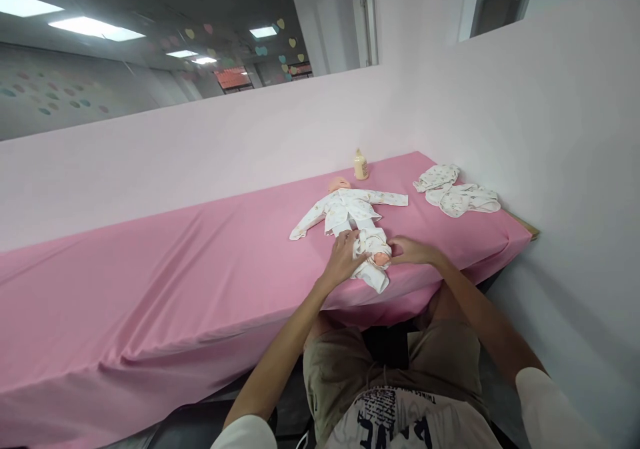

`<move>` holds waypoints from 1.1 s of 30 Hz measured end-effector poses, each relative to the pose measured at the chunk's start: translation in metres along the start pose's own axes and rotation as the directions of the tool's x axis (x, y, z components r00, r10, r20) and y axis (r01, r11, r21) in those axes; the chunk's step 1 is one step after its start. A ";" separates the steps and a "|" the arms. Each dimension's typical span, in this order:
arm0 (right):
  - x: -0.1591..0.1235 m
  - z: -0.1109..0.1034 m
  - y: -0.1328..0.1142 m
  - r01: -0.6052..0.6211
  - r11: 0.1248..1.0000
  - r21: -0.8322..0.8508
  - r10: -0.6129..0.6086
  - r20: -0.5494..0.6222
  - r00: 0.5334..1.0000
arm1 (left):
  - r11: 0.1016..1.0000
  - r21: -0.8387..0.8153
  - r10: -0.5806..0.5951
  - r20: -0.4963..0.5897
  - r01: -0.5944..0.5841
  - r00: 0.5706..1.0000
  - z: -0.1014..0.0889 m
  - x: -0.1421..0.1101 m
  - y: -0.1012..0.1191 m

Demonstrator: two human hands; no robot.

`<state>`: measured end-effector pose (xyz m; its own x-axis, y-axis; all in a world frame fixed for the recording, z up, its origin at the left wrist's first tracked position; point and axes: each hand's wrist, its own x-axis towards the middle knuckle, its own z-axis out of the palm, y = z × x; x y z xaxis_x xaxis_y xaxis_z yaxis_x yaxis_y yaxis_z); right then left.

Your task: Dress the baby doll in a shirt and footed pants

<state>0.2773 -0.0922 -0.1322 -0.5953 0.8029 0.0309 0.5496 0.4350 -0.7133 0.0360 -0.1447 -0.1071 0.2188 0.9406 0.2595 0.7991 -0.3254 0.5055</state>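
Left hand [345,257] curls on the white cloth [373,241] bunched at the 6 o'clock end of the doll [340,183]; right hand [409,250] bends at the cloth's 3 o'clock side. I can't tell if either pinches. Tugging hard could snag the foot [381,259].

I am working with two hands, one left hand [345,257] and one right hand [413,250]; one doll [340,183] is lying here, with one foot [381,259] showing; it is wearing one jacket [353,205], and I am handling one pair of trousers [374,277]; one bottle [361,167] is standing; two white cloth heaps [463,200] are resting, their pieces being uncertain in number; one pink cover [150,289] is lying under all.
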 end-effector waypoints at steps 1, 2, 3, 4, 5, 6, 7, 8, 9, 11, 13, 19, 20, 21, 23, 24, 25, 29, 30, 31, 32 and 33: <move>-0.002 -0.008 0.002 -0.034 0.996 0.078 0.032 0.034 0.999 | 0.998 -0.059 -0.031 -0.004 0.031 1.000 -0.005 -0.006 -0.008; -0.003 -0.015 0.004 -0.068 0.987 0.142 0.062 0.044 0.997 | 0.990 -0.123 -0.075 -0.004 0.074 0.997 -0.009 -0.012 -0.018; -0.003 -0.021 0.006 -0.096 0.977 0.193 0.092 0.028 0.995 | 0.974 -0.192 -0.122 0.013 0.123 0.992 -0.014 -0.019 -0.027; -0.001 -0.024 0.006 -0.119 0.966 0.229 0.128 -0.024 0.992 | 0.949 -0.259 -0.171 0.048 0.178 0.984 -0.018 -0.025 -0.036; 0.002 -0.026 0.006 -0.129 0.959 0.253 0.156 -0.088 0.984 | 0.925 -0.305 -0.210 0.088 0.227 0.974 -0.022 -0.030 -0.044; 0.006 -0.027 0.003 -0.128 0.955 0.267 0.173 -0.152 0.973 | 0.904 -0.338 -0.235 0.125 0.264 0.964 -0.025 -0.035 -0.050; 0.012 -0.025 -0.001 -0.117 0.956 0.270 0.175 -0.203 0.963 | 0.889 -0.359 -0.244 0.155 0.284 0.957 -0.026 -0.037 -0.054; 0.018 -0.023 -0.007 -0.095 0.960 0.262 0.160 -0.238 0.958 | 0.882 -0.374 -0.234 0.177 0.285 0.956 -0.027 -0.039 -0.056; 0.024 -0.020 -0.014 -0.065 0.968 0.241 0.129 -0.257 0.958 | 0.880 -0.391 -0.207 0.196 0.270 0.959 -0.026 -0.039 -0.056; 0.038 -0.012 -0.031 0.019 0.986 0.166 0.025 -0.256 0.966 | 0.876 -0.430 -0.132 0.227 0.221 0.965 -0.021 -0.037 -0.052; 0.053 -0.005 -0.048 0.110 0.993 0.045 -0.097 -0.229 0.969 | 0.871 -0.457 -0.075 0.234 0.178 0.969 -0.013 -0.033 -0.047; 0.091 0.010 -0.076 0.145 0.969 -0.202 -0.144 0.018 0.989 | 0.898 -0.421 -0.064 0.160 0.126 0.985 -0.001 -0.028 -0.046; 0.096 0.012 -0.077 0.140 0.967 -0.215 -0.131 0.053 0.990 | 0.898 -0.412 -0.109 0.138 0.157 0.985 -0.001 -0.027 -0.048; 0.099 0.013 -0.078 0.133 0.966 -0.220 -0.118 0.080 0.990 | 0.893 -0.407 -0.164 0.107 0.194 0.981 -0.001 -0.025 -0.052; 0.104 0.015 -0.077 0.113 0.970 -0.216 -0.091 0.109 0.990 | 0.872 -0.418 -0.263 0.040 0.256 0.964 -0.001 -0.021 -0.059; 0.105 0.015 -0.076 0.100 0.972 -0.212 -0.075 0.123 0.990 | 0.858 -0.435 -0.297 0.011 0.272 0.955 0.000 -0.017 -0.063; 0.105 0.014 -0.075 0.087 0.975 -0.206 -0.059 0.138 0.989 | 0.843 -0.460 -0.322 -0.014 0.280 0.947 0.002 -0.014 -0.066; 0.100 0.008 -0.069 0.059 0.985 -0.160 -0.025 0.206 0.978 | 0.770 -0.597 -0.349 -0.097 0.226 0.932 0.010 0.001 -0.072; 0.099 0.006 -0.068 0.054 0.987 -0.153 -0.020 0.213 0.977 | 0.745 -0.637 -0.341 -0.112 0.196 0.933 0.013 0.004 -0.072; 0.098 0.004 -0.067 0.049 0.988 -0.150 -0.016 0.217 0.976 | 0.717 -0.675 -0.338 -0.119 0.174 0.934 0.015 0.006 -0.073; 0.098 0.003 -0.067 0.045 0.988 -0.148 -0.012 0.218 0.976 | 0.685 -0.709 -0.344 -0.113 0.167 0.932 0.017 0.008 -0.073; 0.098 0.002 -0.067 0.040 0.988 -0.147 -0.007 0.218 0.976 | 0.643 -0.745 -0.363 -0.093 0.177 0.927 0.020 0.011 -0.074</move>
<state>0.1806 -0.0438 -0.0827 -0.7128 0.6915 -0.1172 0.6053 0.5221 -0.6009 -0.0096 -0.1087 -0.1577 -0.1392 0.9812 0.1337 0.1360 -0.1148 0.9840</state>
